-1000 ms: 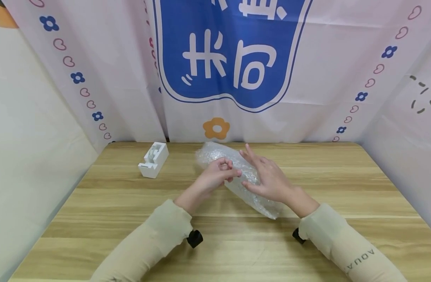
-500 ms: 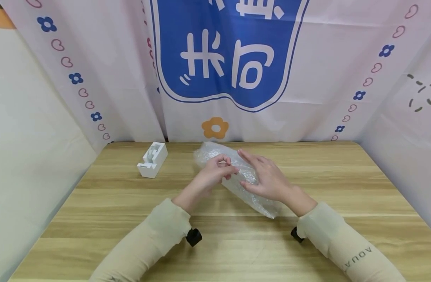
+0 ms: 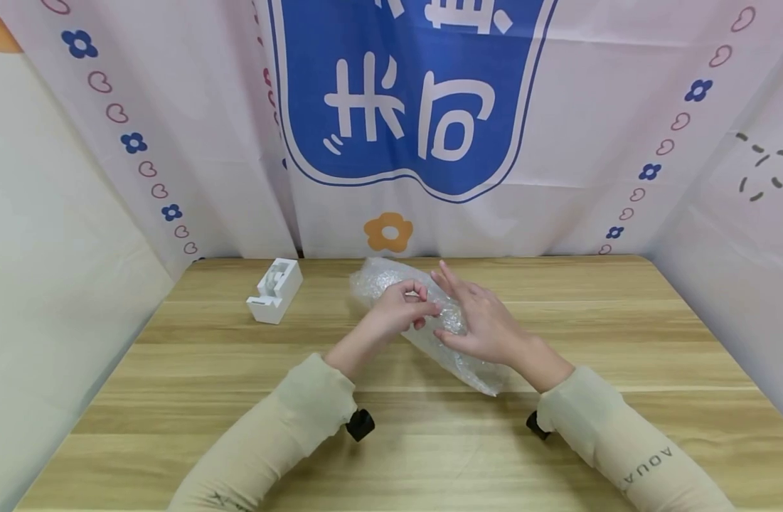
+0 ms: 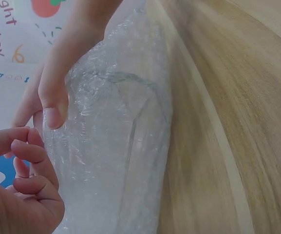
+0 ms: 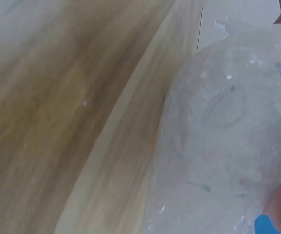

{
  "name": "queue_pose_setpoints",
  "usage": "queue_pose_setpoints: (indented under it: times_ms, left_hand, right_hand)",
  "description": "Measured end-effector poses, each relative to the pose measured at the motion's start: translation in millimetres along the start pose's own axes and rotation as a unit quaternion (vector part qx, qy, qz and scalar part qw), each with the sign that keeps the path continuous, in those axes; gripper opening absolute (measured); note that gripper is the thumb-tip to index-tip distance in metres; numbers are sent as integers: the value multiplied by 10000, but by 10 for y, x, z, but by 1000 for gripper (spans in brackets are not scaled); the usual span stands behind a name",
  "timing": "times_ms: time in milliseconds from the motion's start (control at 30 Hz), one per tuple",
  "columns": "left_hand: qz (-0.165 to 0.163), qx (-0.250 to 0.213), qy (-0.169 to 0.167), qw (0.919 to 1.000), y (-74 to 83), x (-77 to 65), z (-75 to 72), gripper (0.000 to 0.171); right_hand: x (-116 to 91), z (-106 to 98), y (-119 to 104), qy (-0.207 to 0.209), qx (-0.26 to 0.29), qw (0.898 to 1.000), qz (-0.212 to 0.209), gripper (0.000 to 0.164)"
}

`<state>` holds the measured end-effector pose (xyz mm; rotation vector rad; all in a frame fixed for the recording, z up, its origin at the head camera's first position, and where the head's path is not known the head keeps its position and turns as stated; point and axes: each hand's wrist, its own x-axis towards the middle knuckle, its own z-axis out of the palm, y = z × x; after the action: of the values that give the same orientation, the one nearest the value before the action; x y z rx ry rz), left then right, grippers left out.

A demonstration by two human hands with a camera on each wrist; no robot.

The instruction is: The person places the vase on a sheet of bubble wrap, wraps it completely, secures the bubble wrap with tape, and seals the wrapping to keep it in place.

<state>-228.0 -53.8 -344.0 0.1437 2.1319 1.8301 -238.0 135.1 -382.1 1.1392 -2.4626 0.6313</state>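
Note:
A bubble-wrapped bundle point(image 3: 451, 359) lies slantwise on the wooden table. Through the wrap in the left wrist view, a curved rim and a long line show faintly on the bundle point(image 4: 111, 156); what is inside cannot be told. The left hand point(image 3: 396, 309) is over the bundle's left side, fingers curled and thumb pointing right; the left wrist view shows nothing plainly between the fingers of that hand point(image 4: 23, 190). On the bundle's right side rests the right hand point(image 3: 487, 323), fingers straight and thumb spread. In the right wrist view the bundle point(image 5: 218, 146) hides most of that hand.
A white tape dispenser point(image 3: 276, 291) holding a roll of tape stands at the table's back left. Printed curtain point(image 3: 237, 142) hangs behind the table point(image 3: 609, 320). Black wrist cameras sit under both sleeves.
The right fingers dip, then lift again, the hand staying over the bundle. The left hand shifts very slightly. The bundle keeps its place; the whole view drifts a little.

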Motion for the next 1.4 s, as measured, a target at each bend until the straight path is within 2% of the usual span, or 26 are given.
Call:
queue_pose_setpoints:
  times_ms: [300, 533, 667, 767, 900, 1167, 1400]
  left_hand:
    - [-74, -142, 195, 9997, -13, -60, -2, 24]
    - [-83, -126, 220, 9996, -50, -58, 2, 24]
    - [-162, -102, 219, 9996, -56, -59, 3, 23]
    - [-197, -43, 224, 9995, -62, -57, 5, 23]
    - [-135, -29, 217, 9997, -69, -53, 6, 24]
    - [-66, 239, 267, 9993, -143, -38, -55, 29]
    - [-162, 449, 274, 9985, -162, -62, -86, 31]
  right_hand:
    - [-1, -9, -35, -12, 26, 9997, 235, 85]
    - [-13, 19, -11, 186, 157, 9997, 7, 86]
    - [-40, 28, -2, 247, 175, 9995, -123, 72]
    - [-45, 26, 4, 263, 253, 9991, -194, 70]
    - [-26, 15, 10, 233, 358, 9989, -194, 80]
    - [-15, 22, 18, 191, 488, 9983, -269, 84]
    - [-27, 24, 13, 404, 643, 9966, -335, 35]
